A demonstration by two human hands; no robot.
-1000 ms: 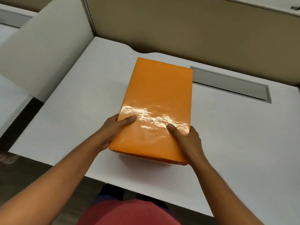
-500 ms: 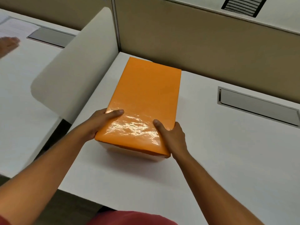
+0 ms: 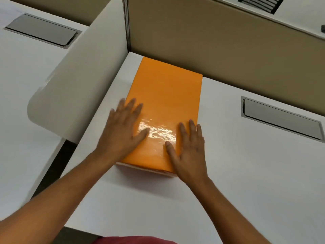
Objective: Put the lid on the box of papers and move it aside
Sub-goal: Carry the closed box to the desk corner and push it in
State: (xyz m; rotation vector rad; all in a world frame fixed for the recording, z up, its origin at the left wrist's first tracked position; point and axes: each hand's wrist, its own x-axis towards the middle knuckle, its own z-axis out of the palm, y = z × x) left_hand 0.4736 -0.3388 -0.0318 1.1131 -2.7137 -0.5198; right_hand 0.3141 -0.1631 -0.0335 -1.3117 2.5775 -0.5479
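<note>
Now the orange box [image 3: 165,110] lies flat on the white tabletop [image 3: 246,173], with its glossy lid closed over it and a thin pale strip of the lower part showing along its near edge. It sits toward the tabletop's far left corner: its far end is close against the tan partition [image 3: 219,50] at the back edge, and its left side runs near the left edge, just beside the white curved divider [image 3: 79,85] that stands there.

Both hands are spread flat with fingers extended, gripping nothing. The left hand [image 3: 121,132] lies over the box's near left side, its thumb and palm on the lid and its fingers, somewhat blurred, reaching over the lid's left edge. The right hand [image 3: 190,152] lies over the near right corner, thumb on the lid and fingers pointing toward the back; whether its outer fingers touch the lid or hang just past its right edge is unclear. The two hands are apart, with the shiny middle of the lid between them.

A grey recessed cable tray [image 3: 281,118] is set into the tabletop well to the right of the box. Another grey tray [image 3: 42,30] shows on the neighbouring desk beyond the divider.
</note>
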